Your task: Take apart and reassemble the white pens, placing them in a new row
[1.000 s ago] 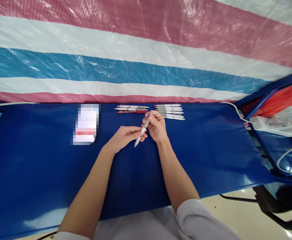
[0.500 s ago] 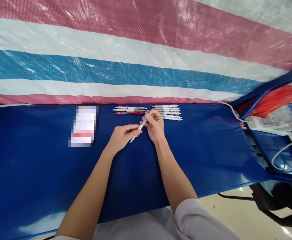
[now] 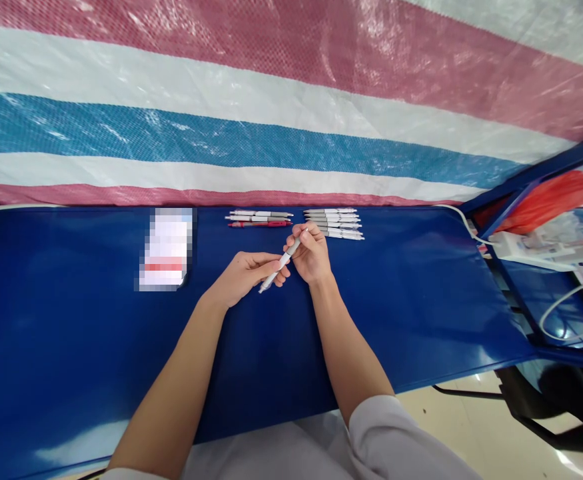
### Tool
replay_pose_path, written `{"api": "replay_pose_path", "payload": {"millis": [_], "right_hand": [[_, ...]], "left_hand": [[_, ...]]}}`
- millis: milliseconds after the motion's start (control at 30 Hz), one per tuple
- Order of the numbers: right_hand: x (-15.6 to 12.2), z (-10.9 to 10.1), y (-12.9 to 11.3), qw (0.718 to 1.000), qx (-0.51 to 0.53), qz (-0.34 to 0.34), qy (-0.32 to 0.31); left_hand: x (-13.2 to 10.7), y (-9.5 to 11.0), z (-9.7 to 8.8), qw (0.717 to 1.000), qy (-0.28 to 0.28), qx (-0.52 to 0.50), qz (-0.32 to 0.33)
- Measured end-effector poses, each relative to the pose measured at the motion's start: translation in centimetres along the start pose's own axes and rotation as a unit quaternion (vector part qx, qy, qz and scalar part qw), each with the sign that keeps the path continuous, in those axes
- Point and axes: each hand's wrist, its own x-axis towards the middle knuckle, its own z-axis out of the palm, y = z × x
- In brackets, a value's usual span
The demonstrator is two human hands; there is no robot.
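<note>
A white pen with a grey grip (image 3: 284, 260) is held slantwise above the table between my two hands. My left hand (image 3: 249, 275) pinches its white barrel, with the clip end pointing down to the left. Around the grey grip near the tip, the fingers of my right hand (image 3: 313, 255) are closed. Just beyond my hands lie two groups of pens. The left group has white-and-grey pens (image 3: 258, 218) and a red pen (image 3: 258, 225) nearest me. On the right, several white-and-grey pens (image 3: 336, 217) lie stacked side by side, partly behind my right hand.
A blurred-out white rectangular item (image 3: 165, 250) lies at the left on the blue table (image 3: 411, 300). Striped plastic sheeting (image 3: 271, 153) hangs behind the table. At the right stand a blue frame post (image 3: 536, 167), a red bag (image 3: 551, 200) and white cables (image 3: 556, 313). A black chair (image 3: 546, 413) is below.
The pen has shifted slightly, its tip moving a little to the right with my right hand. My left fingers have moved slightly along with it. The pens on the table have not moved.
</note>
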Motion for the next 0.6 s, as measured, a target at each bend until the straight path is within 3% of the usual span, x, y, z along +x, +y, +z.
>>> {"api": "replay_pose_path", "payload": {"millis": [433, 600], "right_hand": [[0.2, 0.4, 0.0, 0.997, -0.027, -0.028, 0.067], [0.1, 0.5, -0.1, 0.998, -0.028, -0.003, 0.057]], "left_hand": [[0.6, -1.2, 0.2, 0.978, 0.137, 0.123, 0.099], [0.2, -0.5, 0.2, 0.986, 0.109, 0.105, 0.077]]}}
